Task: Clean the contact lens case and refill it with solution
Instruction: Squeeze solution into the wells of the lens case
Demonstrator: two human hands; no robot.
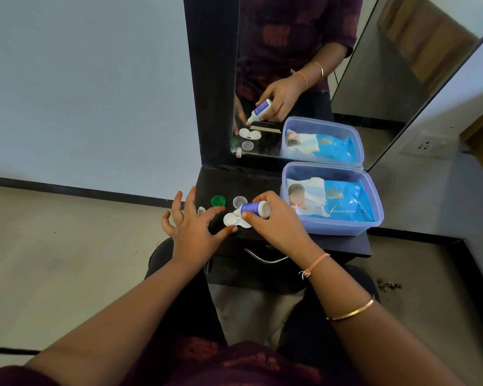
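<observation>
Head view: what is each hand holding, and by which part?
Right hand grips the solution bottle around its body, nozzle tipped down over the lens case. Left hand holds nothing, fingers spread beside the case.

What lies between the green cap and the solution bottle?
In the head view, a clear cap lies between the green cap and the solution bottle.

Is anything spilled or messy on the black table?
Nothing looks spilled. The green cap and clear cap lie loose behind the open lens case, which fits refilling. The right hand grips the solution bottle, tipped down over the case. The left hand is spread beside it. No puddle shows on the table.
</observation>
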